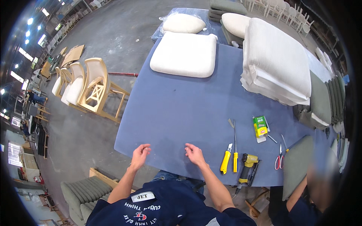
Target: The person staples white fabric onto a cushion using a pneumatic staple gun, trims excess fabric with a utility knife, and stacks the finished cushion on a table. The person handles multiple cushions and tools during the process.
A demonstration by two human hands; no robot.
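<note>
My left hand (141, 153) hovers over the near left edge of the blue-covered table (166, 113), fingers loosely bent and apart, holding nothing. Across from it, my right hand (194, 153) is also empty, its fingers slightly spread above the near edge. Nearest to the right hand lies a yellow utility knife (226, 161). Beside the knife are a long screwdriver (235, 162) with a yellow handle and a yellow-and-black staple gun (247, 168). Farther back on the table rests a white padded seat cushion (184, 55).
A tall stack of white cushions (277, 60) stands at the far right. A green-and-yellow box (260, 127) and red-handled scissors (279, 161) lie right of the tools. A co-worker's arm (298, 194) reaches a green cushion (298, 164). Wooden chairs (94, 88) stand left.
</note>
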